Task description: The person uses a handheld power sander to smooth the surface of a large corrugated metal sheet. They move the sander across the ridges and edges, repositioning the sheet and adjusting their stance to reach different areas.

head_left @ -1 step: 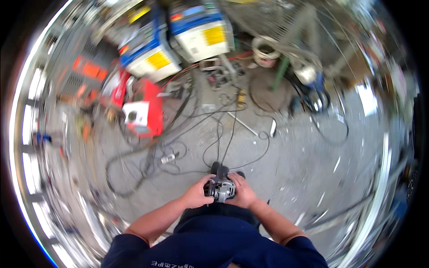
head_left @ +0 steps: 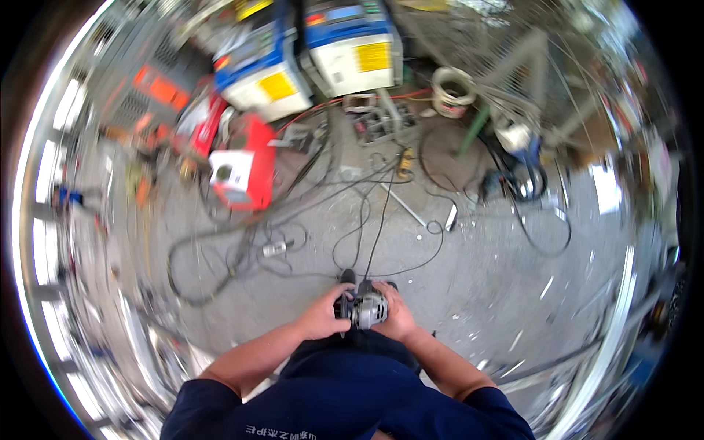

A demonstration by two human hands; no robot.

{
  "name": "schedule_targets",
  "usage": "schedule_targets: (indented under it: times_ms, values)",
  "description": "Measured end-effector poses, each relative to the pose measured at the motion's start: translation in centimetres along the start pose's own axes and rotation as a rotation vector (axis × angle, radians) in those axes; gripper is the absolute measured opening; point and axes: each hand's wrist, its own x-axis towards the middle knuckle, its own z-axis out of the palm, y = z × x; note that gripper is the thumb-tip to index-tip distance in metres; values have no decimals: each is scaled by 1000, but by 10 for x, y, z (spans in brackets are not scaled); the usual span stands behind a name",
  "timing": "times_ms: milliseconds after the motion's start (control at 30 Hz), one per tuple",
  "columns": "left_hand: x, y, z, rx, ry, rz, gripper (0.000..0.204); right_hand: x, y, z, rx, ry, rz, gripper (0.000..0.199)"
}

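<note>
Both my hands hold a small grey power tool [head_left: 364,309], like an angle grinder, close in front of my body. My left hand [head_left: 323,315] grips its left side and my right hand [head_left: 396,314] wraps its right side. A black cable [head_left: 378,227] runs from the tool away across the concrete floor. My dark blue shirt fills the lower middle of the picture.
Tangled black cables [head_left: 242,253] lie over the floor ahead. A red machine [head_left: 246,170] stands at the left, two blue and white welding machines [head_left: 352,51] behind it, a wire coil [head_left: 451,88] and a metal frame [head_left: 513,81] at the back right.
</note>
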Motion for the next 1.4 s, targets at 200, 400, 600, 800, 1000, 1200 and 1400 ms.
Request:
schedule_targets:
  times_ms: [200,400,600,800,1000,1200,1400]
  values:
    - [-129,-20,2,-515,347,170,83,34,-38,43,212,-650,-147,69]
    - [-230,-123,45,-1123,754,161,92,50,-136,117,223,-1052,42,56]
    - [-287,-164,72,-452,720,-8,99,39,-203,227,687,-1008,420,33]
    - [-348,-148,46,-338,990,15,92,29,-284,306,989,-1103,419,51]
    - [-404,-179,16,-324,1067,255,96,37,-318,376,883,-1214,323,54]
    - [-476,-230,10,-266,1170,362,102,38,-344,474,893,-1253,575,47]
    - [-491,-289,-3,-614,1497,262,84,22,-364,620,633,-1475,716,39]
